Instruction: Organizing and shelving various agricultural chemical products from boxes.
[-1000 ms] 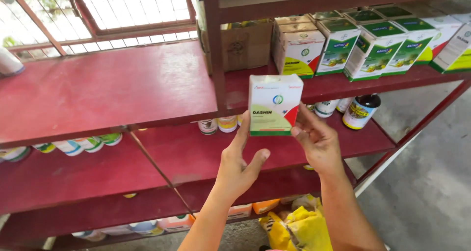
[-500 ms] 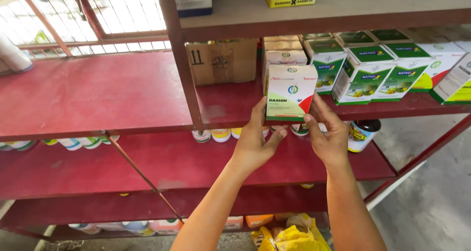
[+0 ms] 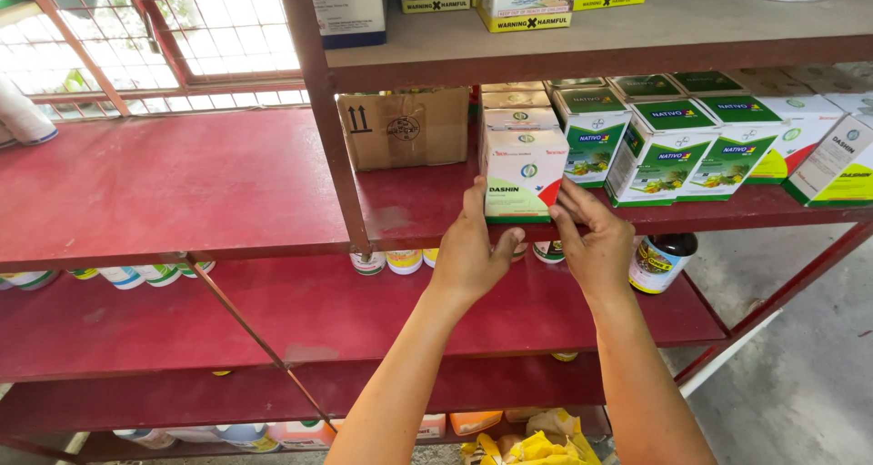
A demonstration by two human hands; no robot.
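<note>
Both hands clasp a white carton with green and red corners (image 3: 525, 176) on a red metal shelf (image 3: 418, 206). The left hand (image 3: 473, 251) grips its left side, the right hand (image 3: 596, 242) its right. A brown cardboard box (image 3: 405, 127) sits left of the carton, green-and-white cartons (image 3: 668, 147) right.

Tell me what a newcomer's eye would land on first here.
First, the two hands at centre: the left hand and right hand grip a white box with a green and red front at the edge of a red shelf. Next, the row of green and white boxes to its right, and the brown carton to its left.
</note>
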